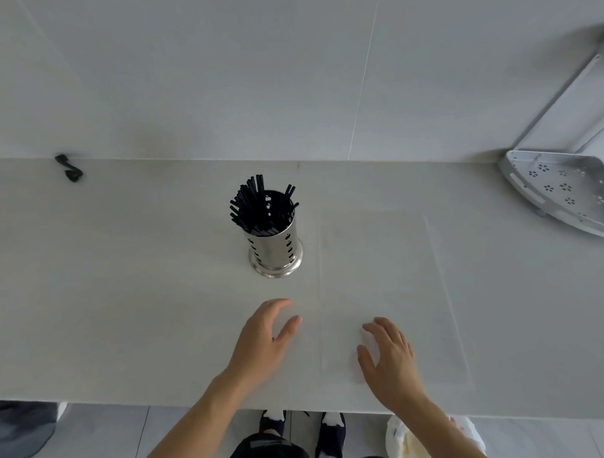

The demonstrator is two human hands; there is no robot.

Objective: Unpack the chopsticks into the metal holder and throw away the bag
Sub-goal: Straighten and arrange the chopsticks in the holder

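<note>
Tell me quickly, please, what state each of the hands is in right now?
Left hand: open, holding nothing, above the counter.
Right hand: open, over the clear bag, not gripping it.

A pale grey table (125, 303) was set against a tiled wall (220, 77); a perforated metal corner shelf (563, 189) was placed at right.

Corner rack (563, 192) cut off at right edge; clear bag (381, 294) barely discernible.

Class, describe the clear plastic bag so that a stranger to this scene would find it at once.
Start at the pale countertop and find the metal holder of black chopsticks. The clear bag lies flat just right of it, under the right hand. Only faint edge lines reveal it.
</note>
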